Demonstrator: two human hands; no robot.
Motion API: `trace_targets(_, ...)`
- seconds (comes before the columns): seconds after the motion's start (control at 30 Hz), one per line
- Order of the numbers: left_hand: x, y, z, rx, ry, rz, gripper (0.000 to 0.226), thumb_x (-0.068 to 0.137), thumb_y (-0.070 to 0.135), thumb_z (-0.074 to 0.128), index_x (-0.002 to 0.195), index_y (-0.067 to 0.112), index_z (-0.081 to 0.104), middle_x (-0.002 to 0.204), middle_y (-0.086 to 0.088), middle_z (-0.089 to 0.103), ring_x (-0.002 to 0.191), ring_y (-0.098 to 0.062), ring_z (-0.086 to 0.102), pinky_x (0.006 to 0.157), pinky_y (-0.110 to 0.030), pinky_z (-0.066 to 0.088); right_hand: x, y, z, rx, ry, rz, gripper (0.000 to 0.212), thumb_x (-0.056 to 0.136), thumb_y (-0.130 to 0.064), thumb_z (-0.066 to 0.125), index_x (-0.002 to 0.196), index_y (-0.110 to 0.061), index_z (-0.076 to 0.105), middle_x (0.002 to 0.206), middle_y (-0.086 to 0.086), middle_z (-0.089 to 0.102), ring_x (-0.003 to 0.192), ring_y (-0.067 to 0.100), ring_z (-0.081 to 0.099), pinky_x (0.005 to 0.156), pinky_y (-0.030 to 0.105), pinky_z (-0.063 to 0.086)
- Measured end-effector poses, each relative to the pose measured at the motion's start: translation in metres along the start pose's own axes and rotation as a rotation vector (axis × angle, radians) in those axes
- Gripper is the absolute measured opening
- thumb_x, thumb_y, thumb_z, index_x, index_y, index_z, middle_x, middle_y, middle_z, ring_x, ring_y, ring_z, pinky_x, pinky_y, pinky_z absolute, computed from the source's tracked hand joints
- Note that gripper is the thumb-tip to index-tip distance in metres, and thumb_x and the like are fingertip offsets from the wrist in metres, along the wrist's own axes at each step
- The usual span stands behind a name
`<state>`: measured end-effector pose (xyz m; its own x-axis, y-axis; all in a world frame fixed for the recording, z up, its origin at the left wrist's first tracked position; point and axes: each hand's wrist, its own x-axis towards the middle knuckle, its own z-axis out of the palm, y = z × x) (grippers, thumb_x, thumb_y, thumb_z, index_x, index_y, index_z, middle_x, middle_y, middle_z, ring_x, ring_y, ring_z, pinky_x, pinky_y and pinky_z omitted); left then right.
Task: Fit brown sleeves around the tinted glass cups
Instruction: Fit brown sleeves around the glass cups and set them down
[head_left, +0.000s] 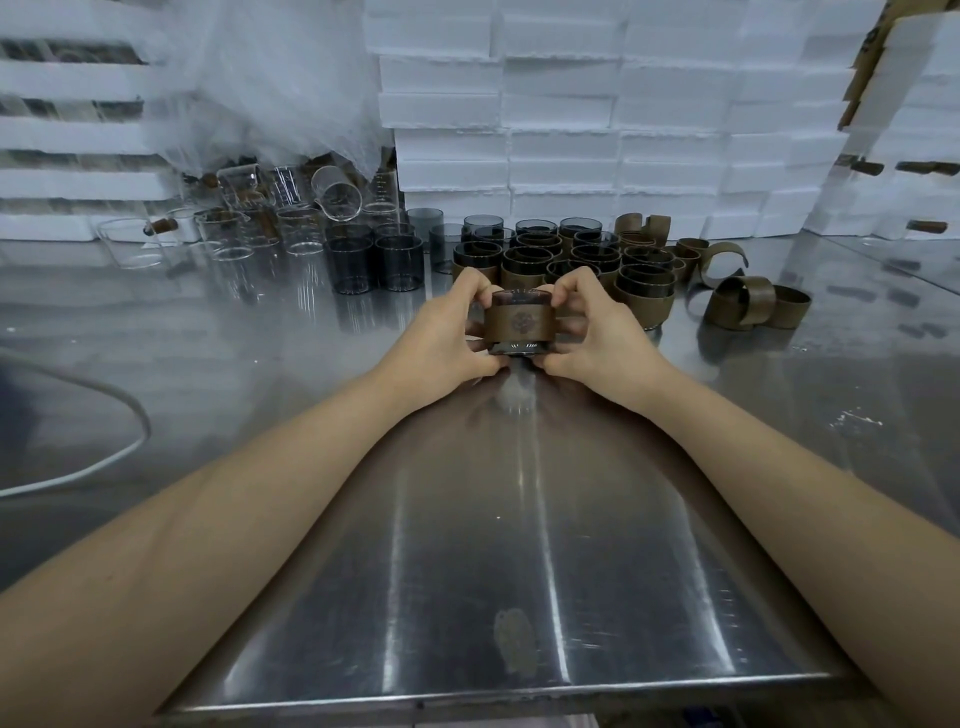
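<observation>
The person is holding a tinted glass cup (521, 299) upright at the middle of the steel table (467, 571), both hands curled round it. The left hand (441, 332) is gripping its left side and the right hand (597, 332) its right side, with fingers wrapping round the back and thumbs pressing near the base. A brown sleeve (521, 323) is sitting around the cup's middle, its stamped emblem facing the person and dark glass showing above and below the band. I cannot tell whether the cup's base is touching the table.

Just behind the hands, sleeved cups (587, 260) are standing packed in rows. To their left, bare tinted cups (374, 262) are standing together. Further left are clear glasses (234, 236), one of them lying tipped on the others. To the right of the rows, loose sleeves (748, 301) are lying curled on the table. Foam boxes (623, 104) are stacked along the back, closed, so their contents are hidden.
</observation>
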<state>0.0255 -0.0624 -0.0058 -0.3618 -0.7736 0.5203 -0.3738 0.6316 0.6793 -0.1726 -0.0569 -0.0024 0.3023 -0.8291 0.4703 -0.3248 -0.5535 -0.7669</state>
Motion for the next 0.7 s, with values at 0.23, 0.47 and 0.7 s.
trace_targets(0.23,-0.001,0.003,0.003,-0.031,-0.026,-0.01,0.053,0.076,0.016,0.084,0.09,0.027,0.033,0.132,0.012,0.045,0.103,0.002,0.059,0.078,-0.013,0.052,0.002,0.003,0.0,-0.001,-0.022,-0.031,0.058,0.075,0.018,0.062,0.092,-0.028,0.033,0.133,0.005,0.05,0.107,0.017,0.062,0.081,0.027,0.057)
trace_targets(0.47,0.001,-0.005,0.001,0.124,-0.004,-0.018,0.046,0.08,0.021,0.08,0.089,0.024,0.034,0.141,0.008,0.043,0.117,-0.003,0.05,0.093,-0.002,0.039,0.002,0.007,0.001,-0.103,-0.069,-0.018,0.048,0.08,0.018,0.051,0.089,-0.027,0.038,0.133,0.009,0.051,0.115,0.015,0.059,0.09,0.024,0.054)
trace_targets(0.7,0.002,-0.008,0.001,0.307,0.011,0.027,0.026,0.088,0.013,0.071,0.096,0.014,0.046,0.148,-0.002,0.041,0.13,-0.01,0.043,0.102,-0.013,0.036,0.006,0.005,-0.031,-0.381,0.627,0.038,0.026,0.078,0.004,0.044,0.079,-0.019,0.055,0.082,-0.004,0.056,0.078,0.013,0.054,0.067,0.027,0.041)
